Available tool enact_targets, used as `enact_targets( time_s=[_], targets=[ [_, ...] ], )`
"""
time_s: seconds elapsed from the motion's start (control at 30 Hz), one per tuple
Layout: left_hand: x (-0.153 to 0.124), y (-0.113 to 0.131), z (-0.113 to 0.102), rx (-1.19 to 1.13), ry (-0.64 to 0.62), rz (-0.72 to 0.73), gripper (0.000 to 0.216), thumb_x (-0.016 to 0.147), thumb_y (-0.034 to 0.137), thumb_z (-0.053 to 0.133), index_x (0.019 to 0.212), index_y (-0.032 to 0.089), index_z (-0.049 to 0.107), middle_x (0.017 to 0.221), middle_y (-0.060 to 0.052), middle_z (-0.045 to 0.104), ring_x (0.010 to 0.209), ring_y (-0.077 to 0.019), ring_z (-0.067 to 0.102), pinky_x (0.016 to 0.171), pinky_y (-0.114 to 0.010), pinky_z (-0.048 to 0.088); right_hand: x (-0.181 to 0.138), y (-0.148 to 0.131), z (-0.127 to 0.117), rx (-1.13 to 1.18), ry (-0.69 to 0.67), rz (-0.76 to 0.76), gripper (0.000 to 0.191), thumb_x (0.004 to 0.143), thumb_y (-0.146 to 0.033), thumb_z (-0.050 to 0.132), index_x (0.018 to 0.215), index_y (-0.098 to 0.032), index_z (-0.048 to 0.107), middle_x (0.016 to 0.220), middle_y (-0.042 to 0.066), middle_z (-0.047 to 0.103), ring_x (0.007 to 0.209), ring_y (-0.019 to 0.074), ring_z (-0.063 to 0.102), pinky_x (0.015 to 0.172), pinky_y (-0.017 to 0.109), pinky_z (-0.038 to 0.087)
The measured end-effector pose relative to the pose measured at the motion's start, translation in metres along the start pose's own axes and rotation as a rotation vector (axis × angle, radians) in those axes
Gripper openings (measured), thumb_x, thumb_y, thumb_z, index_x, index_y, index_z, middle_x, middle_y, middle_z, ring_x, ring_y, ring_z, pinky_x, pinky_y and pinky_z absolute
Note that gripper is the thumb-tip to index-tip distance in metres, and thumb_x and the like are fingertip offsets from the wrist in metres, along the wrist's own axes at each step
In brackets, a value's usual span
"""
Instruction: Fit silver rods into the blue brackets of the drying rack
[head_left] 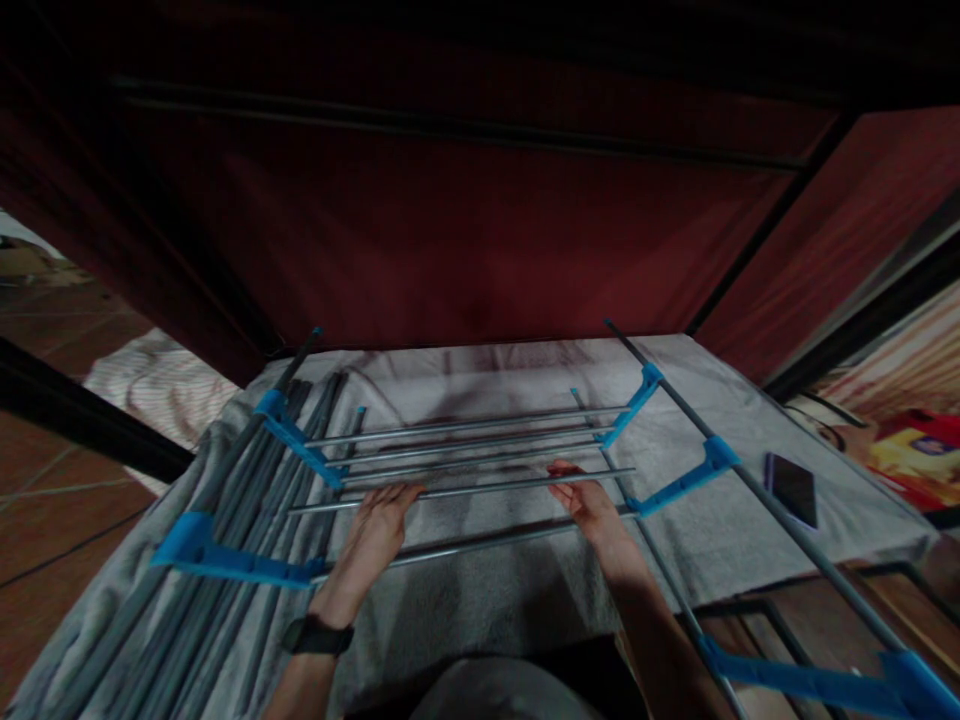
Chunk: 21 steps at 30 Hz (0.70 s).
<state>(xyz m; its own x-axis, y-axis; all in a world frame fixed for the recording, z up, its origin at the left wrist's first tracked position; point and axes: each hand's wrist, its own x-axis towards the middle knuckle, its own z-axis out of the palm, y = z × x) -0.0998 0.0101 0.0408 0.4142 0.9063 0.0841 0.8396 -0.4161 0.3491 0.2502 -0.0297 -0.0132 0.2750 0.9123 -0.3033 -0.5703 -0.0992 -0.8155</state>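
Both my hands are on a loose grey metal rod (487, 488) held level across a partly built rack. My left hand (384, 522) closes on it left of the middle, and my right hand (587, 503) grips near its right end. The rod's ends are free of the brackets. Grey side tubes (679, 405) carry blue plastic brackets (690, 475), and several crossbars (465, 428) join the left and right brackets behind my hands. In front of the held rod, another crossbar (487, 541) spans between the nearer brackets. A dark watch (319, 637) is on my left wrist.
Several loose grey tubes (225, 545) lie at the left on a grey cloth (480, 600). A phone (791, 488) rests at the right. A dark red panel (465, 230) stands behind the rack. A red and yellow package (919, 445) is at the far right.
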Motion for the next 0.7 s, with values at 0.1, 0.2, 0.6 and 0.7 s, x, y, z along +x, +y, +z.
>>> enact_targets(
  time_s=[0.1,0.2,0.6,0.7],
  targets=[
    [0.0,-0.003,0.005,0.009,-0.05,-0.029,0.062,0.075,-0.007,0.032,0.12,0.021,0.064,0.12,-0.008,0.068,0.114,-0.0229,0.06,0.099,-0.041,0.041,0.003,-0.002,-0.009,0.03,0.046,0.017,0.032,0.06,-0.017,0.07,0.092,-0.021,0.069,0.092,0.005,0.072,0.091,0.0191,0.068,0.09,0.035,0.053],
    [-0.002,-0.005,0.009,0.022,-0.081,-0.046,0.064,0.074,-0.008,0.032,0.121,0.021,0.064,0.121,-0.008,0.067,0.115,-0.0225,0.06,0.1,-0.042,0.041,0.005,-0.006,-0.016,0.077,0.102,0.015,0.03,0.059,-0.012,0.069,0.087,-0.021,0.067,0.091,0.004,0.072,0.091,0.0185,0.068,0.091,0.035,0.054],
    [-0.007,-0.022,0.026,-0.126,-0.055,-0.016,0.044,0.088,0.012,0.037,0.126,0.023,0.056,0.123,-0.005,0.067,0.116,-0.0197,0.061,0.102,-0.037,0.044,0.008,-0.023,-0.038,0.085,0.217,-0.138,0.021,0.066,-0.032,0.075,0.08,-0.026,0.061,0.088,0.004,0.069,0.088,0.0211,0.068,0.087,0.039,0.058],
    [-0.008,-0.024,0.028,-0.195,-0.073,-0.044,0.038,0.089,0.017,0.039,0.122,0.025,0.055,0.12,-0.004,0.068,0.112,-0.019,0.063,0.099,-0.035,0.046,0.009,-0.022,-0.041,0.082,0.27,-0.168,0.026,0.064,-0.032,0.077,0.082,-0.026,0.059,0.085,0.001,0.068,0.083,0.0193,0.068,0.081,0.036,0.058]
  ],
)
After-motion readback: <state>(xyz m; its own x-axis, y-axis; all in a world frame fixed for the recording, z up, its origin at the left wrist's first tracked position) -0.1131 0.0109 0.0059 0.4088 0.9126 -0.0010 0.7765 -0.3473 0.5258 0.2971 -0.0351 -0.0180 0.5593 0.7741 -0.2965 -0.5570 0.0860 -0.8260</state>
